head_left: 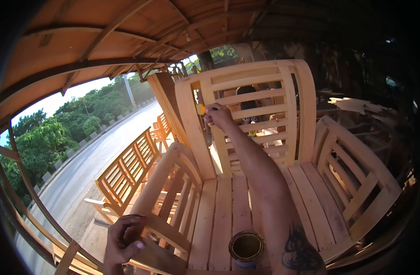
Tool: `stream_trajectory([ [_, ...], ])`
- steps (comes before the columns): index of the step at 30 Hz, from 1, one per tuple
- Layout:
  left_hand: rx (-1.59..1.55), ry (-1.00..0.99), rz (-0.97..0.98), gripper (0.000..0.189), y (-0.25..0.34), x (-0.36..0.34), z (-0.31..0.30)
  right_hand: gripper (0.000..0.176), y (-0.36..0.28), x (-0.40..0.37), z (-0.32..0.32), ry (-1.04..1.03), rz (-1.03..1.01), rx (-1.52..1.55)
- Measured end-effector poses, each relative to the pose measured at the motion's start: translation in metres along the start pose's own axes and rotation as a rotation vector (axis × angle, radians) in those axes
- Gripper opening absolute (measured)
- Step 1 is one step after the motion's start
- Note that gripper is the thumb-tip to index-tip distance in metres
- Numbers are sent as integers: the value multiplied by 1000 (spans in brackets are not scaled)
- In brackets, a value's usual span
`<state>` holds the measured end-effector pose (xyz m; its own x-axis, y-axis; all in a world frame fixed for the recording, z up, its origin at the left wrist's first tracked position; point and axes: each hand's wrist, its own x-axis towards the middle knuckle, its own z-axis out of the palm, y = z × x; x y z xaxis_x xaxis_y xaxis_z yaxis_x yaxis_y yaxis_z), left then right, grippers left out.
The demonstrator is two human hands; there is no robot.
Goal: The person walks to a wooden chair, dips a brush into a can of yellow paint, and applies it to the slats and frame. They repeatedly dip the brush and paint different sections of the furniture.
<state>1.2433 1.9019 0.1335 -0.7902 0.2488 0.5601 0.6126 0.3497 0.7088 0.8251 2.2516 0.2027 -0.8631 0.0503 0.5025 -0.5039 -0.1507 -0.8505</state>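
Note:
A wooden bench with a slatted back (246, 98) stands before me. My right hand (218, 115) reaches out to the left upright of that back. Its fingers are closed on a small paintbrush (201, 109), whose yellow part shows right at the upright's inner edge. My left hand (124, 240) is low at the left, beside the front of the left armrest (162, 183), its thumb apart from the curled fingers and nothing visible in it. On the seat slats (221, 220) sits an open round can (246, 247) with dark liquid inside, below my right forearm.
The right armrest (356, 178) rises at the other end of the seat. Another slatted bench (129, 162) stands beyond the left armrest, near a road (123, 128). Behind the bench back a person (247, 97) shows between the slats. Wood pieces (356, 104) lie at the right.

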Motion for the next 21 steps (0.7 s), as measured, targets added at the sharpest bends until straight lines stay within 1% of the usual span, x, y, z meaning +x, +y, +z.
stream_trajectory([
  [2, -5, 6, 1, 67, 2, 0, 0, 19, 0, -6, -12, -58, 131, -192],
  [5, -11, 13, -12, 66, 2, -1, 0, 20, -3, -4, -13, -16, 55, -99],
  [8, -5, 3, 0, 66, 2, 0, 0, 18, -8, -11, 0, 19, -54, 67],
  [11, 0, 2, 2, 66, 2, -1, 1, 17, 1, -17, -7, -25, 43, -103],
  [14, 8, -1, -3, 67, 1, -1, 0, 17, -12, -31, -10, -16, 8, -87],
  [17, 3, 0, -6, 67, 2, 0, 1, 17, 18, -21, -5, -17, -75, 24],
  [20, 3, 9, -6, 67, 3, -1, 1, 17, 17, -36, -14, -71, 84, -149],
  [21, 8, 7, -7, 67, 4, -2, 1, 17, 21, -38, -15, -34, 43, -101],
])
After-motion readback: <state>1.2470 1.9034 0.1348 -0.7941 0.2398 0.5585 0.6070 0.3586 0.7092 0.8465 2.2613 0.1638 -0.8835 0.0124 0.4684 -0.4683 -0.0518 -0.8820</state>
